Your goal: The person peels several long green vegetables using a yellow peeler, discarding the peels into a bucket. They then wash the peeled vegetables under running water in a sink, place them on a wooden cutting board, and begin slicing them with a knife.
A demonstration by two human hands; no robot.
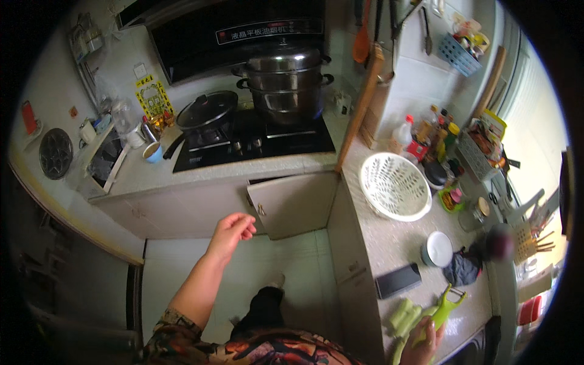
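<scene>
My left hand (233, 232) hangs over the floor in front of the lower cabinets, its fingers curled in with nothing visible in them. At the lower right my right hand (422, 342) grips a green Y-shaped peeler (442, 312), its blade end pointing away from me. Pale green peeled vegetable pieces (404, 317) lie on the counter right beside that hand; part of them is hidden behind it. Just beyond them a dark smartphone (398, 280) rests flat. A small bowl (438, 249), white inside, stands past the phone, next to a crumpled dark bag (462, 268).
A white perforated colander (396, 187) sits farther along the right counter (381, 248), near several sauce bottles (440, 127). On the gas hob (255, 145) stand a steel steamer pot (287, 86) and a lidded pan (209, 111). One lower cabinet door (296, 205) hangs ajar. A sink edge (477, 342) shows bottom right.
</scene>
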